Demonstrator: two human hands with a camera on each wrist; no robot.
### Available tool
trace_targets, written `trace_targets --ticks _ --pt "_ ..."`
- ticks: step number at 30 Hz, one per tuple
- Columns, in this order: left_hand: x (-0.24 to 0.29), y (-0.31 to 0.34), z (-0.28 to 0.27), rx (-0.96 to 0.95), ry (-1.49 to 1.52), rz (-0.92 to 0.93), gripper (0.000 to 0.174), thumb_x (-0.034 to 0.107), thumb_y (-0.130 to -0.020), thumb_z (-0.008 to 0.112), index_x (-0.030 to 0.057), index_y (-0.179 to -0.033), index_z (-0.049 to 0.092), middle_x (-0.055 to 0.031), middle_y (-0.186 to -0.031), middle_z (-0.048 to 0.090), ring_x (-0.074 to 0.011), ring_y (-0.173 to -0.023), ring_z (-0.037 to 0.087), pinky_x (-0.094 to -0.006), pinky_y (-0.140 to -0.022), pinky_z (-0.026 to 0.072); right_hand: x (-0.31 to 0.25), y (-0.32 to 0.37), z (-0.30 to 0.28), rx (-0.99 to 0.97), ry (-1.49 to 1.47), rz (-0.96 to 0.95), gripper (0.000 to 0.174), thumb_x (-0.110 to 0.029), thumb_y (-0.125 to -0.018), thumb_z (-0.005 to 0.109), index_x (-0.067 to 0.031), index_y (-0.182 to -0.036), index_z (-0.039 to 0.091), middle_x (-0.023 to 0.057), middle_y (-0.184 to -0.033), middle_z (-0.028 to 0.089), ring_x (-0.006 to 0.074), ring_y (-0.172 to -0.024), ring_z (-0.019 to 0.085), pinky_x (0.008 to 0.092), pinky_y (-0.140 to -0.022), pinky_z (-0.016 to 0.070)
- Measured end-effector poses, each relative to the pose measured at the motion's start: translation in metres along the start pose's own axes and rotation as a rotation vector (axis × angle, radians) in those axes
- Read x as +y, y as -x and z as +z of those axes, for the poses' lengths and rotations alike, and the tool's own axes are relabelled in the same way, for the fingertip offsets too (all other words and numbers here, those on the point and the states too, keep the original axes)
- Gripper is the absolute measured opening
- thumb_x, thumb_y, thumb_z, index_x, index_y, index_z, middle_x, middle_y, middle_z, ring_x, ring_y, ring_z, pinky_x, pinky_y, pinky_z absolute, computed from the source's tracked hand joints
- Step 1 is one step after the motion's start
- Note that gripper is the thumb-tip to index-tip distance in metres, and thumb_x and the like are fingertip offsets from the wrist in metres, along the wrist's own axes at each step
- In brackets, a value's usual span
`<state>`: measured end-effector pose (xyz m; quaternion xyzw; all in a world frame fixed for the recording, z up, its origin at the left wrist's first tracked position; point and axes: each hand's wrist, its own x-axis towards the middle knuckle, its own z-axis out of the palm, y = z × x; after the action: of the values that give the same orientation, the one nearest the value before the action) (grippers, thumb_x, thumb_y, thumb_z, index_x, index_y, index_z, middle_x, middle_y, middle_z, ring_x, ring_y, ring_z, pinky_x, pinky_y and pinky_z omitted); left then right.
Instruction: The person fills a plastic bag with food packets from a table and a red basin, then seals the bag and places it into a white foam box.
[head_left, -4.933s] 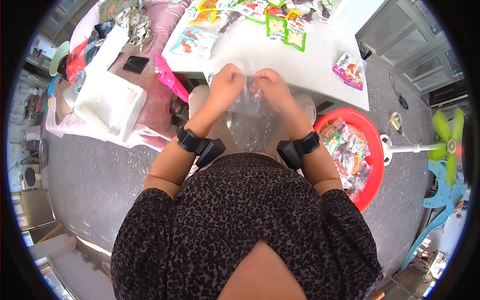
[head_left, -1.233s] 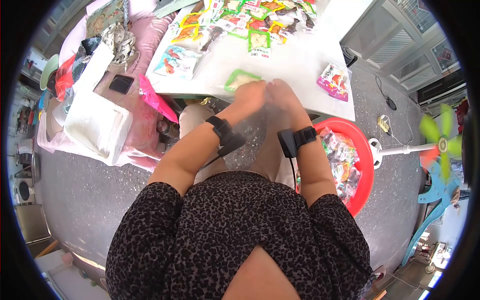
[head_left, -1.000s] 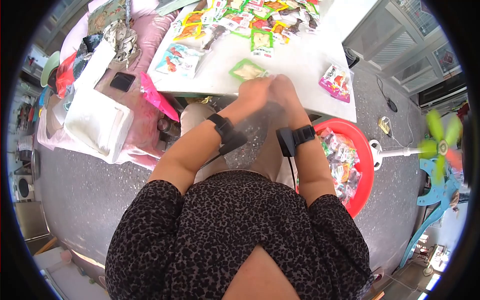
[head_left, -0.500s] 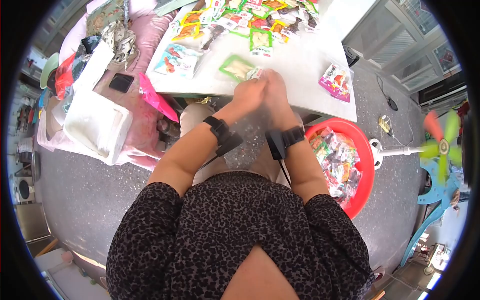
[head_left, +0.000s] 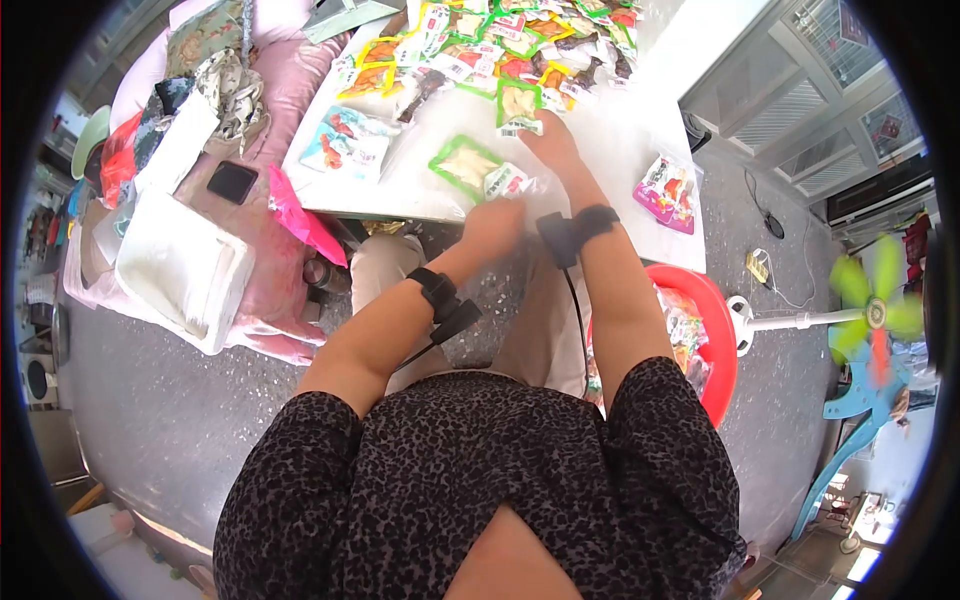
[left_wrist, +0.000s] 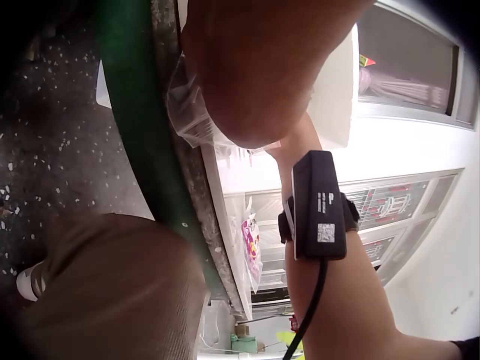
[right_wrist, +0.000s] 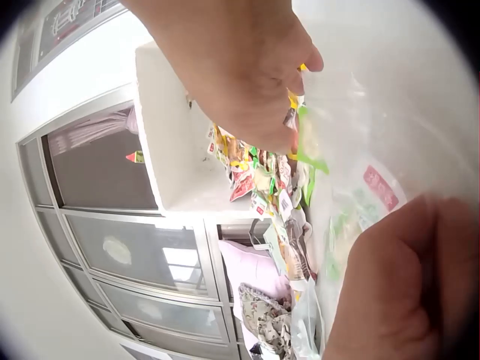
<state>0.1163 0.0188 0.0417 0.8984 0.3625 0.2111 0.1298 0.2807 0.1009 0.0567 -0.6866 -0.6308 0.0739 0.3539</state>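
A clear plastic bag (head_left: pixel 480 180) lies at the near edge of the white table (head_left: pixel 620 150), with a green snack packet (head_left: pixel 460 165) and a small white-and-red packet (head_left: pixel 507 180) showing through it. My left hand (head_left: pixel 495 222) grips the bag's near end at the table edge; crumpled plastic (left_wrist: pixel 191 112) bunches under its fingers. My right hand (head_left: pixel 545 135) is stretched forward over the table, fingers relaxed and holding nothing, right by a green-edged packet (head_left: pixel 517 105) at the edge of the snack pile (head_left: pixel 500 50). The right wrist view shows the pile (right_wrist: pixel 259 180) beyond those fingers (right_wrist: pixel 247 112).
A red basin (head_left: pixel 715 340) full of snack packets stands on the floor at my right, with a green-bladed fan (head_left: pixel 875 310) beyond it. A pink packet (head_left: pixel 668 190) lies at the table's right. To the left are a white foam box (head_left: pixel 185 265), a phone (head_left: pixel 232 182) and a pink bag (head_left: pixel 300 215).
My right hand has let go of the bag's mouth and reached forward to the snack pile. My left hand keeps its grip on the bag at the table edge.
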Motion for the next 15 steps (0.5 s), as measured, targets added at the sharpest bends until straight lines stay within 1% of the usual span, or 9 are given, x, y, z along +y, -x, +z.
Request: trace_targets --ticks 1,3,4,6,7,9,12,13,15 --pt "-0.001 0.000 0.001 0.004 0.013 -0.013 0.010 0.012 -0.069 0.045 0.0033 -0.069 0.049 -0.0135 -0.065 0.053 -0.0309 -0.063 0.054 -0.0404 -0.056 0.0424 -0.006 -0.006 0.006 0.000 0.061 -0.021 0.050 -0.033 -0.066 0.059 -0.0061 -0.107 0.045 0.0138 -0.106 0.047 0.0243 -0.104 0.042 0.0388 -0.083 0.0342" --pt "-0.003 0.000 0.006 0.010 0.037 -0.041 0.010 0.012 -0.068 0.045 0.0037 -0.068 0.050 -0.0138 -0.066 0.053 -0.0308 -0.063 0.053 -0.0403 -0.055 0.0422 -0.023 -0.015 0.011 -0.098 0.181 0.101 0.056 -0.038 -0.064 0.059 -0.0078 -0.109 0.043 0.0127 -0.113 0.042 0.0238 -0.109 0.036 0.0439 -0.085 0.0298" --pt "-0.005 0.000 0.008 -0.003 0.022 -0.038 0.010 0.012 -0.068 0.046 0.0037 -0.070 0.051 -0.0136 -0.067 0.053 -0.0301 -0.064 0.054 -0.0393 -0.056 0.0427 -0.029 -0.018 0.011 -0.147 0.241 0.163 0.059 -0.041 -0.063 0.058 -0.0086 -0.111 0.042 0.0121 -0.116 0.039 0.0235 -0.112 0.032 0.0465 -0.086 0.0276" --pt "-0.008 0.000 0.012 -0.030 -0.003 -0.032 0.012 0.011 -0.068 0.047 0.0038 -0.075 0.053 -0.0133 -0.070 0.055 -0.0285 -0.066 0.055 -0.0374 -0.058 0.0436 -0.030 -0.021 0.014 -0.250 0.350 0.185 0.054 -0.039 -0.064 0.056 -0.0106 -0.109 0.044 0.0098 -0.117 0.039 0.0238 -0.112 0.031 0.0494 -0.086 0.0255" --pt "-0.009 0.000 0.013 -0.028 -0.019 -0.018 0.011 0.011 -0.068 0.047 0.0040 -0.074 0.053 -0.0131 -0.070 0.055 -0.0284 -0.066 0.055 -0.0373 -0.058 0.0435 -0.029 -0.021 0.015 -0.303 0.407 0.198 0.052 -0.038 -0.065 0.055 -0.0116 -0.108 0.045 0.0086 -0.117 0.038 0.0240 -0.113 0.031 0.0509 -0.086 0.0245" --pt "-0.008 0.001 0.011 -0.027 -0.048 0.009 0.011 0.011 -0.068 0.046 0.0045 -0.073 0.053 -0.0125 -0.069 0.055 -0.0281 -0.066 0.055 -0.0373 -0.057 0.0434 -0.022 -0.022 0.015 -0.355 0.451 0.179 0.043 -0.032 -0.066 0.052 -0.0123 -0.104 0.049 0.0076 -0.116 0.040 0.0225 -0.112 0.032 0.0501 -0.086 0.0250" --pt "-0.003 0.005 0.003 0.124 0.018 0.081 0.010 0.011 -0.069 0.046 0.0054 -0.070 0.053 -0.0115 -0.067 0.054 -0.0277 -0.065 0.054 -0.0371 -0.057 0.0430 -0.005 -0.013 0.004 -0.418 0.459 0.139 0.032 -0.025 -0.067 0.048 -0.0126 -0.097 0.053 0.0066 -0.111 0.045 0.0216 -0.109 0.036 0.0499 -0.084 0.0262" --pt "-0.001 0.005 0.002 0.083 -0.001 0.049 0.009 0.011 -0.069 0.046 0.0056 -0.069 0.053 -0.0112 -0.067 0.054 -0.0275 -0.064 0.054 -0.0371 -0.056 0.0428 0.000 -0.010 -0.003 -0.435 0.452 0.125 0.030 -0.023 -0.067 0.047 -0.0126 -0.094 0.055 0.0063 -0.109 0.047 0.0215 -0.108 0.038 0.0500 -0.084 0.0267" --pt "0.001 0.002 0.001 -0.001 -0.039 -0.012 0.008 0.011 -0.069 0.046 0.0061 -0.069 0.053 -0.0106 -0.066 0.053 -0.0272 -0.064 0.054 -0.0371 -0.056 0.0425 0.011 -0.008 -0.014 -0.424 0.469 0.218 0.027 -0.021 -0.067 0.047 -0.0129 -0.091 0.055 0.0068 -0.104 0.051 0.0218 -0.104 0.042 0.0502 -0.082 0.0278"
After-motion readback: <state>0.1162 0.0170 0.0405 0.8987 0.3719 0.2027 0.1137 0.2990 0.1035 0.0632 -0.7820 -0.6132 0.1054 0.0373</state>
